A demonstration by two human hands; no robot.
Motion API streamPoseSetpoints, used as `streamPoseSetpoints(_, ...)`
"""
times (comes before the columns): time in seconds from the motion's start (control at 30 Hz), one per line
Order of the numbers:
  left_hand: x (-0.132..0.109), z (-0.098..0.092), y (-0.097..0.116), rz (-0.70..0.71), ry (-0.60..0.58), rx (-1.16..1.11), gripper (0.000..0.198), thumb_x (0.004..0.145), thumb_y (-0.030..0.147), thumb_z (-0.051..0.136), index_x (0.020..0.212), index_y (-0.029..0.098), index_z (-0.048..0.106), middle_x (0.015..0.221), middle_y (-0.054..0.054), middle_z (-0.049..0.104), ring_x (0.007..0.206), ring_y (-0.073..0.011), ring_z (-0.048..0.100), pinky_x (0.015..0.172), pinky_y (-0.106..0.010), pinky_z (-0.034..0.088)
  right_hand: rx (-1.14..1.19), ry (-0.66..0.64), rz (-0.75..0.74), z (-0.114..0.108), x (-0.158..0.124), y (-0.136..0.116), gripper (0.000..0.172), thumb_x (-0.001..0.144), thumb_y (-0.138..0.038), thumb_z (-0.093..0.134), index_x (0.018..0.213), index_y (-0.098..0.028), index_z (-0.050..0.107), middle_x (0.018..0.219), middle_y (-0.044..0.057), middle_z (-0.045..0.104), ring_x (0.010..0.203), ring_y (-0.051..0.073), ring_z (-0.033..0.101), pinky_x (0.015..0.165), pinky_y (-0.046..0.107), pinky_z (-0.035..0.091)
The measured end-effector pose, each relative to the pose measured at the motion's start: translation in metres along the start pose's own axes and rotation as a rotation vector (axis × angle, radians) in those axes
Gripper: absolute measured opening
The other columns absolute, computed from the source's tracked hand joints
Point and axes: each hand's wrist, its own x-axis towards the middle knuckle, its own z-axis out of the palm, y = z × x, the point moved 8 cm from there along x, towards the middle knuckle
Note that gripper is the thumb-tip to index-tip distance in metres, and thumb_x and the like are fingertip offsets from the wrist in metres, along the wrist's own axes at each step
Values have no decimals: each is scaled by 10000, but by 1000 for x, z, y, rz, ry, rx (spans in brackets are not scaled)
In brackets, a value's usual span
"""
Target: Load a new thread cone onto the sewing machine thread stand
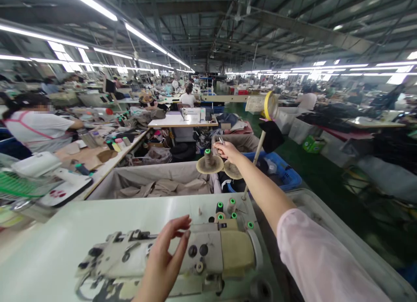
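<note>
**Right hand (229,151) up beside a thread cone (208,160), left hand (167,252) over the sewing machine (208,241)**

From where I watch, my right arm stretches forward past the pole (259,147). The right hand's fingers are drawn together, pinching what seems to be a slim shiny item (222,140), too small for me to name. The cone stands upright on a round plate (200,166) just left of that hand; I can't tell whether they touch. A second round plate (232,171) sits below the wrist.

My left hand is spread, thumb and fingers apart with nothing between them, above the machine's body. The machine rests on the pale table (107,215), with more thread cones (220,207) near its far right end. Beyond the table's edge I see a bin of cloth (166,187) and a blue basket (295,180).
</note>
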Motion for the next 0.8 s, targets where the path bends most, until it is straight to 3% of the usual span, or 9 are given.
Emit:
streamPoseSetpoints(0.1, 46, -5, 21, 124, 36, 17, 210, 933, 340, 552, 1084, 257, 671, 981, -45, 725, 885, -190, 690, 772, -308, 586, -10, -8, 6, -6, -3, 2, 102, 853, -170, 645, 784, -142, 576, 680, -22, 564, 426, 12, 317, 336, 148, 136)
streamPoseSetpoints(0.2, 102, -3, 29, 174, 71, 10, 222, 926, 315, 512, 1023, 215, 685, 963, -60, 718, 883, -193, 676, 776, -315, 570, -12, -20, 18, -8, -6, 4, 111, 860, -175, 631, 774, -135, 575, 668, -24, 542, 414, 4, 296, 344, 149, 121)
streamPoseSetpoints(0.3, 163, 7, 23, 155, 82, -28, 250, 887, 262, 485, 1010, 171, 682, 973, -82, 706, 852, -192, 676, 747, -314, 566, 1, -32, 19, -7, -9, 4, 102, 844, -198, 652, 805, -140, 577, 700, -22, 544, 418, 1, 296, 354, 151, 109)
streamPoseSetpoints(0.43, 228, 32, 6, 89, 73, 30, 231, 831, 147, 505, 948, 147, 705, 965, -97, 714, 859, -202, 673, 841, -344, 554, 11, -46, 19, -3, -13, 2, 152, 804, -238, 702, 820, -149, 579, 691, -27, 545, 418, 5, 290, 358, 158, 97)
streamPoseSetpoints(0.57, 265, 59, -3, 50, 48, 53, 276, 778, 64, 556, 995, 119, 716, 1056, -133, 710, 875, -213, 668, 866, -350, 547, 20, -44, 24, -3, -14, 0, 200, 766, -262, 740, 812, -150, 581, 688, -30, 558, 416, 1, 284, 357, 156, 95)
streamPoseSetpoints(0.67, 280, 81, -2, 52, -54, 20, 350, 768, 37, 567, 1071, 135, 712, 1121, -109, 720, 729, -159, 662, 741, -285, 552, 27, -36, 34, -1, -15, -2, 231, 734, -267, 765, 803, -151, 577, 651, -45, 543, 416, 2, 282, 355, 154, 93)
streamPoseSetpoints(0.8, 289, 99, 3, 67, -174, -7, 212, 758, 60, 607, 868, 169, 752, 820, -35, 746, 627, -154, 632, 639, -255, 498, 55, -30, 47, 2, -15, -4, 251, 701, -258, 784, 803, -152, 581, 623, -56, 531, 415, 7, 287, 356, 152, 91)
